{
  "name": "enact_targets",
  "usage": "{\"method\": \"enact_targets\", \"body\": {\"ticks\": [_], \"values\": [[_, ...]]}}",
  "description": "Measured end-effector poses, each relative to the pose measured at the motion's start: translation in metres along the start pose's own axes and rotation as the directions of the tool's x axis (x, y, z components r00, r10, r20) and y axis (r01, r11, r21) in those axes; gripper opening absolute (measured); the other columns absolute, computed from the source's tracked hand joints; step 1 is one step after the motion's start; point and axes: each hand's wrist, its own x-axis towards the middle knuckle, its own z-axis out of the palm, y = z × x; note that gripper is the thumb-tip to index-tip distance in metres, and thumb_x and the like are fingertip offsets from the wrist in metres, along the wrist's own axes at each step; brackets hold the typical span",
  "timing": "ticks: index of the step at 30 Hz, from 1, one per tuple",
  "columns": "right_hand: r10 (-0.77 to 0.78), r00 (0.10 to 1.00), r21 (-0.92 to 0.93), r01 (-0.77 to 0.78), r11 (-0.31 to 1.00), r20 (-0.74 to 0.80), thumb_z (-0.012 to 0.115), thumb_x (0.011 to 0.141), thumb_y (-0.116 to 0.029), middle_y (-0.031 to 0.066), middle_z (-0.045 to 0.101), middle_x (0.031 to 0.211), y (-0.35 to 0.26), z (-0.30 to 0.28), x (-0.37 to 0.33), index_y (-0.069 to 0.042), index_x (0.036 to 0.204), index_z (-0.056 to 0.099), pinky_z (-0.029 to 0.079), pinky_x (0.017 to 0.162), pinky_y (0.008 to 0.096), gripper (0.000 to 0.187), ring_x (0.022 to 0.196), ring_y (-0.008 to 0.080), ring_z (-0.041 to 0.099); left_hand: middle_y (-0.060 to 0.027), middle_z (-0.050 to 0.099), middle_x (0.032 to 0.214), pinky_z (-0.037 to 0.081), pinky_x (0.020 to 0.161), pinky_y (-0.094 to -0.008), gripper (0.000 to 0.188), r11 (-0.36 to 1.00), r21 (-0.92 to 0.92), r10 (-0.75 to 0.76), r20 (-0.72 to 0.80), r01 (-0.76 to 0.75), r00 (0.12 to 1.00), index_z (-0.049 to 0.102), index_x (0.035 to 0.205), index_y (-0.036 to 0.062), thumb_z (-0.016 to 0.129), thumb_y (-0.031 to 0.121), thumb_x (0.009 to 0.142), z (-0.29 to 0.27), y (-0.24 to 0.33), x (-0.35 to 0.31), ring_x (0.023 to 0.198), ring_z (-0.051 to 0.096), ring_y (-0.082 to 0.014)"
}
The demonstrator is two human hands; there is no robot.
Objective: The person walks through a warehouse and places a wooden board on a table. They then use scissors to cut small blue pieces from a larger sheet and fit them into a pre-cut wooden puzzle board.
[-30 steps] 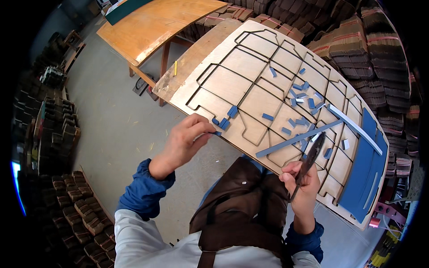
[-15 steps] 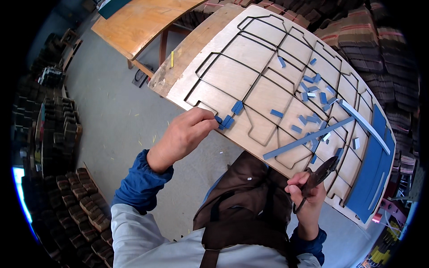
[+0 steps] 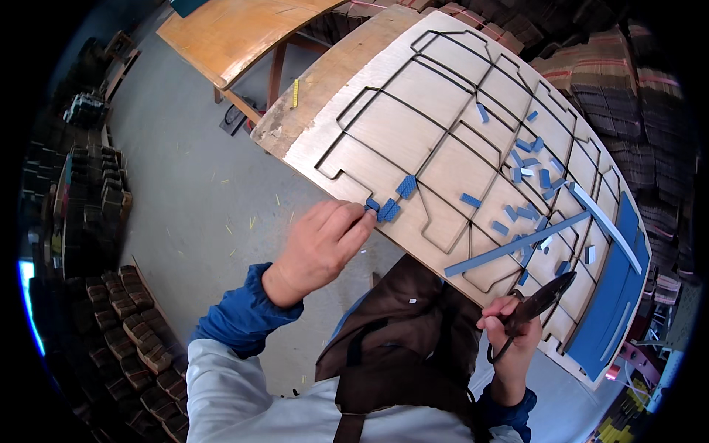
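Observation:
At the near edge of a pale wooden die board [image 3: 384, 122] with dark blade lines set into it, my left hand [image 3: 321, 247] is pinched on a small blue foam piece [image 3: 373, 203]. Its fingertips partly hide that piece. Right beside them sit two textured blue foam blocks [image 3: 389, 210], with another blue block [image 3: 406, 186] slightly farther in. My right hand [image 3: 515, 336] grips dark scissors [image 3: 543, 299] over the near right edge of the board, the blades pointing away and to the right.
Many cut blue foam bits [image 3: 545, 179] lie scattered over the board's right half. Two long foam strips [image 3: 517, 244] and a wide blue sheet [image 3: 605, 295] are there too. A wooden table [image 3: 244, 37] stands beyond. Stacked brown bundles [image 3: 602, 81] line the back.
The view has shifted a little, so the board sits farther right and lower. My left fingers stay at the blue piece, the wrist slightly lower. The scissors remain in my right hand.

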Motion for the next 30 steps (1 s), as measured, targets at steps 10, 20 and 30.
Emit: {"method": "enact_targets", "body": {"ticks": [10,20,30], "values": [[0.047,0.993,-0.115,-0.060,0.992,-0.111,0.074,0.081,-0.001,0.0153,0.060,0.091,-0.013,0.000,0.000,-0.003,0.102,0.044,0.056,0.068,0.0302,0.036,0.074,0.0197,0.063,-0.0070,0.065,0.105,0.041,0.097,-0.0455,0.032,0.950,-0.040,-0.311,-0.172,0.309,0.935,0.068,0.110,0.0056,0.063,0.012,0.080,0.020,0.034,-0.021,0.102,0.063,-0.0228],[0.049,0.987,-0.251,-0.088,0.964,-0.155,0.079,0.078,-0.009,0.0142,0.058,0.084,-0.024,0.012,0.014,-0.005,0.097,0.042,0.054,0.061,0.0295,0.042,0.066,0.0202,0.062,-0.0029,0.066,0.104,0.027,0.109,-0.0536,0.027,0.888,-0.134,-0.459,-0.176,0.441,0.871,0.070,0.108,0.0086,0.064,0.014,0.083,0.032,0.043,-0.026,0.109,0.061,-0.0213],[0.044,0.992,-0.253,-0.073,0.965,-0.120,0.078,0.077,-0.007,0.0146,0.060,0.086,-0.020,0.018,0.016,-0.005,0.098,0.044,0.054,0.061,0.0289,0.040,0.067,0.0199,0.063,-0.0030,0.065,0.104,0.027,0.110,-0.0548,0.025,0.892,-0.150,-0.450,-0.195,0.427,0.871,0.070,0.106,0.0102,0.065,0.015,0.082,0.031,0.038,-0.025,0.107,0.061,-0.0206]]}}
